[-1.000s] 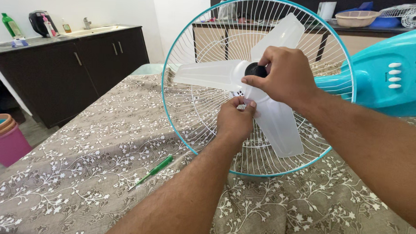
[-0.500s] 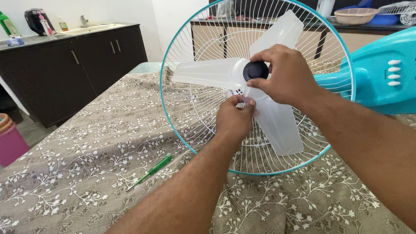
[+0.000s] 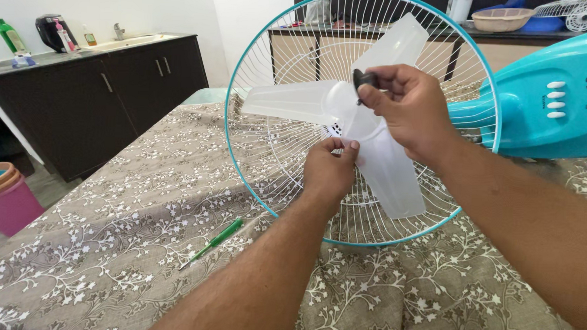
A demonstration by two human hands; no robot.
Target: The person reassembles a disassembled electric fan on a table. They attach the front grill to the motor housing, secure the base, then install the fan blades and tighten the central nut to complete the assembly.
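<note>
Right hand (image 3: 408, 107) pinches a black cap (image 3: 364, 80); left hand (image 3: 329, 170) closed, apparently gripping the blade hub (image 3: 348, 114).

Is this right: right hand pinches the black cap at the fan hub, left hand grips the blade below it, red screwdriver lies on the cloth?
Not quite. In the head view the screwdriver is green, not red. The rest holds: right hand pinches the black cap, left hand grips the blade.

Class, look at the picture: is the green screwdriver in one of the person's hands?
No. The green screwdriver lies on the patterned cloth, apart from both hands; the right hand holds a black cap, the left hand steadies the fan blade.
</note>
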